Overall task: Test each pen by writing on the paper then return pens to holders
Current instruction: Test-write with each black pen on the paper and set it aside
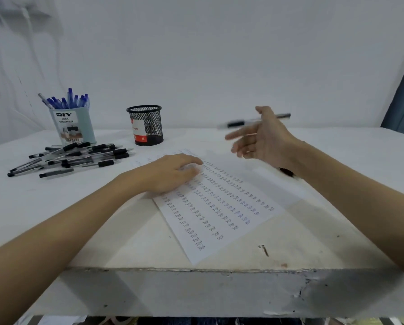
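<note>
Pens are seen in three places in the head view. One black-capped pen [255, 120] is held raised above the tabletop [337, 148] by the right hand [264, 137]; it lies roughly level, and its outline is blurred. It appears to be pinched near the thumb and upper fingers [237, 134], while the lower fingers are loosely spread; the exact grip cannot be made out through the blur. A heap of black pens [72, 158] is spread flat on the tabletop at the left, just in front of a pale blue holder [73, 125] labelled "DIY Desk Organizer", in which blue-capped pens [67, 102] are stood upright. A black mesh holder [147, 125] is set to the right of the blue one, well apart from it, with a red and white label on its side; whether anything is inside it cannot be told.

The paper [219, 207] is laid at a slant across the middle of the tabletop, and columns of the handwritten word "Test" are carried on it. Its upper left part is pressed down by the left hand [172, 172], palm down, with the fingers relaxed and nearly straight, nothing being gripped.

A small dark object [286, 172] is partly hidden beneath the right wrist; it cannot be identified. A white wall [196, 55] is seen behind the tabletop.
</note>
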`<action>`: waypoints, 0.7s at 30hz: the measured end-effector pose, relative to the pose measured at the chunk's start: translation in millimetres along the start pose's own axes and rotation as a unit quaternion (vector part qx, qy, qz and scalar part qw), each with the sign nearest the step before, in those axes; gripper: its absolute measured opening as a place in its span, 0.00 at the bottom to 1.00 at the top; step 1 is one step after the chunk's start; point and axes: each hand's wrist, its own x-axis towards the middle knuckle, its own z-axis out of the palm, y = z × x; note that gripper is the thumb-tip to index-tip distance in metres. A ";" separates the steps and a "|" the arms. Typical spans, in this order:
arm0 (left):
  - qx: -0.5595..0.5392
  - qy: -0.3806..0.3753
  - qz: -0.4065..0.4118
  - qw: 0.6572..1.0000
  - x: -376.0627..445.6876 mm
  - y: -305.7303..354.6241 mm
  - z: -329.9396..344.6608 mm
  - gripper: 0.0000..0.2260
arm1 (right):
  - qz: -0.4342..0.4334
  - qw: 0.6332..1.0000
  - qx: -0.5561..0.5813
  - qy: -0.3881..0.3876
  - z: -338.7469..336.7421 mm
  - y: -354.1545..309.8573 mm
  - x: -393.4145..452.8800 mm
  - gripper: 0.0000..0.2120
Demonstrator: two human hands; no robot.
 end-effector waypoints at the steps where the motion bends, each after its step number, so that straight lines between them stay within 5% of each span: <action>1: 0.005 -0.005 0.000 1.000 5.1 1.7 0.8 0.18 | -0.001 0.999 -0.048 0.013 -1.0 4.4 -1.3 0.32; 6: 0.011 -0.016 0.018 1.000 29.6 5.7 8.0 0.20 | -0.087 0.986 -0.133 0.052 5.3 28.1 -3.0 0.16; 12: -0.016 0.025 0.049 0.998 37.9 -2.4 19.1 0.18 | -0.142 0.974 -0.167 0.057 8.1 44.1 -4.9 0.26; 16: -0.022 0.030 0.052 0.998 38.2 -3.6 21.1 0.17 | -0.151 0.966 -0.195 0.073 6.9 48.1 -4.9 0.17; 21: -0.021 0.033 0.051 0.998 38.2 -4.3 21.3 0.17 | -0.174 0.951 -0.235 0.096 5.7 51.4 -4.7 0.20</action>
